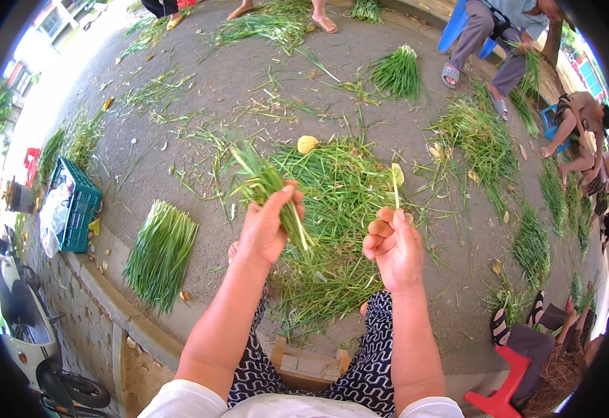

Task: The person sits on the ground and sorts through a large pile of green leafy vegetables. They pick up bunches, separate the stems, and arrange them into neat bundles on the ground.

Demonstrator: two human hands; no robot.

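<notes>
My left hand [270, 224] is closed around a bunch of long green leafy stalks [262, 180], which look like Chinese chives, held above the ground. To its right, my right hand [396, 245] pinches a single pale stalk [395, 188] upright between thumb and finger. Beneath and between both hands a loose, tangled heap of green stalks [336, 209] lies on the pavement, with a yellow leaf [307, 144] at its far edge. Left of my left arm lies a neat pile of aligned stalks [161, 256].
At left stand a teal plastic crate [80, 209] with a white bag and a parked scooter [27, 324] beyond the curb [121, 313]. Several people sit along the right, one on a red stool [503, 386]. More green piles [474, 138] lie ahead and right.
</notes>
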